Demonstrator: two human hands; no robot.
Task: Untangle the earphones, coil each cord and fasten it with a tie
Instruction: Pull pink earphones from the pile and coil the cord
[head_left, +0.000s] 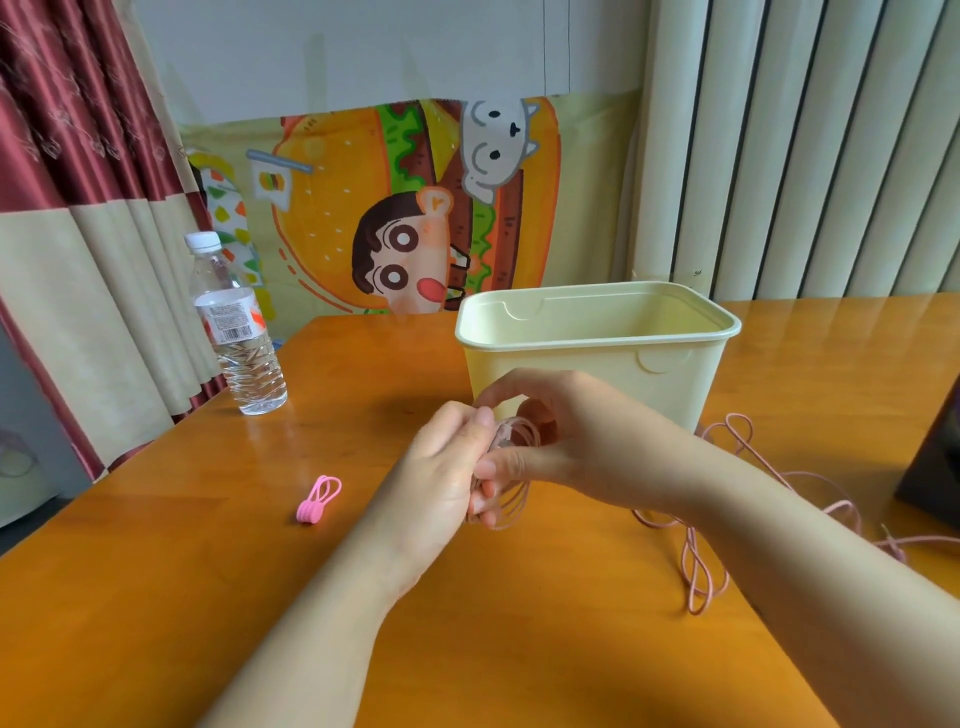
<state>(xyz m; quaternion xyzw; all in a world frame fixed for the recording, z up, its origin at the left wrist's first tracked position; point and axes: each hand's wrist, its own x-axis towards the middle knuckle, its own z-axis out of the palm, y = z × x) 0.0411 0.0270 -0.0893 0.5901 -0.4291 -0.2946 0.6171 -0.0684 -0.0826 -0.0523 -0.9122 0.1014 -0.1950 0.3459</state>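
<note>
A coil of thin pink earphone cord (511, 467) hangs between both hands above the middle of the wooden table (156, 597). My left hand (447, 467) grips the coil's left side with curled fingers. My right hand (566, 436) pinches the coil from the right, thumb below and fingers arched over the top. More pink cord (698, 566) lies loose and looped on the table to the right, partly hidden behind my right forearm. A small pink tie (318, 500) lies on the table left of my hands.
A pale yellow plastic bin (597, 353) stands open just behind my hands. A water bottle (236, 327) stands at the table's far left edge. A dark object (930, 467) sits at the right edge. Curtains and a cartoon cloth hang behind.
</note>
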